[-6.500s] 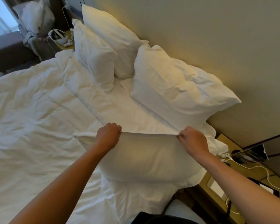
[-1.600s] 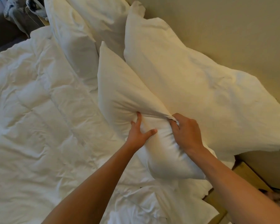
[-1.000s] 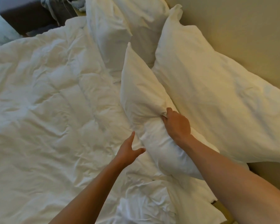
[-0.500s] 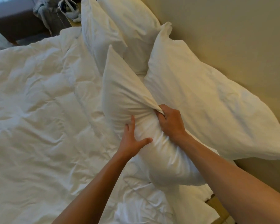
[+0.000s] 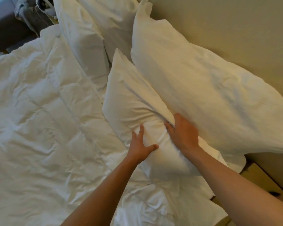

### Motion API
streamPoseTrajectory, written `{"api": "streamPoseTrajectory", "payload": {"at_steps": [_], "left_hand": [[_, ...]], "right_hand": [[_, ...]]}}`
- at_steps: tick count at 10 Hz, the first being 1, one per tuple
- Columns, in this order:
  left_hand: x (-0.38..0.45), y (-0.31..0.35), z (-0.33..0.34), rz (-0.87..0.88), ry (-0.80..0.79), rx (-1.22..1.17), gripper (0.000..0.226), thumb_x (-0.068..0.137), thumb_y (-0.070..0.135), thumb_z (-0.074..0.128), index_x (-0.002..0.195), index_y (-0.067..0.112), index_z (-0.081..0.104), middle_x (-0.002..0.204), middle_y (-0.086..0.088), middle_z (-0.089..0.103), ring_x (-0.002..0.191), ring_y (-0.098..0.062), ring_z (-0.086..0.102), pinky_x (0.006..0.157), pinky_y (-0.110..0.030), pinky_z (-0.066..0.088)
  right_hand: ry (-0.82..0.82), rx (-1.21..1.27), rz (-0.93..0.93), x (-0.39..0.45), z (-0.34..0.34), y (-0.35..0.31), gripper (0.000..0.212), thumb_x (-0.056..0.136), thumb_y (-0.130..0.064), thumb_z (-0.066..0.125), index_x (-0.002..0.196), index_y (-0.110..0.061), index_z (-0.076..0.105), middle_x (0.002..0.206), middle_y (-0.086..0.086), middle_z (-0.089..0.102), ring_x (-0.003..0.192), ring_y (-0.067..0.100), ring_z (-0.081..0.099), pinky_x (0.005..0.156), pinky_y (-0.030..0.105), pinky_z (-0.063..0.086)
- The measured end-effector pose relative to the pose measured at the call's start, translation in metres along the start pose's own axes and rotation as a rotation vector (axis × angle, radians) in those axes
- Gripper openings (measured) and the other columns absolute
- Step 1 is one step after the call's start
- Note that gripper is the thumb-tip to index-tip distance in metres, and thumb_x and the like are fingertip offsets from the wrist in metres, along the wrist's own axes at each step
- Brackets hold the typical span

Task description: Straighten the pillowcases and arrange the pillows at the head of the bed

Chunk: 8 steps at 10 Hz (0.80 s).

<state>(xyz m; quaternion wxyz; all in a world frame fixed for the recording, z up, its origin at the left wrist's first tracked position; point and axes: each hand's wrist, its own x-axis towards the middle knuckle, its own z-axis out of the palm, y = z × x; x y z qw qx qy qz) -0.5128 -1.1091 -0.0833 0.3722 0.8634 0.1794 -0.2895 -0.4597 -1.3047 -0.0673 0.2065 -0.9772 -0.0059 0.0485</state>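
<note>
Broadly, the white duvet point(image 5: 39, 119) covered most of the bed, rumpled and quilted, reaching up toward the head end. Against the beige wall point(image 5: 227, 30) leaned the large back pillow point(image 5: 203, 95) on the near side, its far corner poking upward; beyond it stood two far pillows point(image 5: 88, 38), one in front of the other, also propped upright at the head of the bed. In front of the large back pillow stood the smaller front pillow point(image 5: 134, 103), tilted back and touching it along its upper edge.

The left hand point(image 5: 141, 144) lay spread, fingers apart, pressed flat against the front face of the front pillow low down; it gripped nothing. The right hand point(image 5: 182, 132) was laid over the pillow's top edge where it met the back pillow, fingers tucked into a fold of cloth; whether it pinched the pillowcase or merely pressed could not be told, the hand being slightly blurred.

The step in hand appeared to be seating and plumping this last pillow in its place, with creases radiating from the right hand's fingers. The next move would likely call for smoothing those wrinkles outward along the case and squaring the pillow so it stood even with the far pair, then letting go gently so it did not slump forward.
</note>
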Motion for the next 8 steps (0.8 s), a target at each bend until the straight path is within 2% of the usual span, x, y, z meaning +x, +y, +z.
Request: {"api": "streamPoseTrajectory", "payload": {"at_steps": [2,3,4,5,6,7,8], "left_hand": [[-0.009,0.016,0.007,-0.057,0.013,0.017,0.116,0.083,0.054,0.075,0.161,0.038,-0.008,0.170,-0.012,0.006,0.154,-0.030,0.021,0.120,-0.043,0.029],[-0.020,0.022,0.011,-0.067,-0.001,0.002,0.111,0.085,0.053,0.074,0.163,0.034,-0.003,0.170,-0.009,0.010,0.154,-0.028,0.021,0.121,-0.042,0.028],[-0.036,0.025,0.013,-0.066,-0.018,-0.020,0.106,0.085,0.051,0.075,0.163,0.029,0.007,0.169,-0.006,0.018,0.153,-0.026,0.025,0.123,-0.041,0.028],[-0.062,0.023,0.009,-0.058,-0.044,-0.093,0.094,0.085,0.050,0.074,0.161,0.029,0.023,0.165,-0.003,0.031,0.149,-0.024,0.035,0.122,-0.042,0.032],[-0.093,0.013,-0.001,-0.052,-0.007,-0.145,0.080,0.088,0.049,0.072,0.157,0.027,0.036,0.162,-0.004,0.037,0.147,-0.024,0.038,0.120,-0.040,0.033],[-0.131,-0.007,-0.014,-0.079,0.030,-0.224,0.068,0.091,0.049,0.068,0.151,0.027,0.045,0.156,-0.005,0.045,0.143,-0.023,0.043,0.116,-0.042,0.039],[-0.175,-0.044,-0.023,-0.116,0.099,-0.310,0.058,0.093,0.049,0.065,0.145,0.024,0.052,0.149,-0.003,0.052,0.135,-0.020,0.050,0.109,-0.038,0.044]], "right_hand": [[-0.059,0.041,-0.006,0.003,-0.012,0.011,0.036,0.101,-0.051,0.055,0.113,-0.017,0.055,0.104,0.005,0.070,0.089,0.033,0.068,0.067,0.040,0.051],[-0.099,0.026,-0.025,0.001,-0.017,0.017,0.035,0.101,-0.049,0.055,0.118,-0.018,0.056,0.109,0.005,0.070,0.094,0.031,0.068,0.068,0.037,0.047],[-0.164,0.001,-0.050,-0.007,-0.026,0.020,0.046,0.100,-0.044,0.060,0.135,-0.017,0.052,0.125,0.008,0.067,0.110,0.033,0.066,0.082,0.040,0.052],[-0.228,-0.063,-0.047,-0.022,-0.037,0.023,0.065,0.098,-0.045,0.062,0.152,-0.018,0.039,0.143,0.010,0.058,0.127,0.033,0.058,0.101,0.043,0.050],[-0.322,-0.131,-0.048,-0.047,-0.056,0.015,0.082,0.097,-0.050,0.063,0.161,-0.015,0.026,0.156,0.013,0.045,0.139,0.035,0.046,0.113,0.044,0.042],[-0.369,-0.170,-0.101,-0.076,-0.086,-0.007,0.085,0.099,-0.054,0.059,0.164,-0.016,0.020,0.167,0.012,0.030,0.150,0.034,0.035,0.119,0.044,0.035],[-0.308,0.046,-0.119,-0.108,-0.131,-0.048,0.076,0.099,-0.053,0.062,0.161,-0.019,0.034,0.165,0.006,0.036,0.150,0.027,0.038,0.119,0.038,0.036]]}}
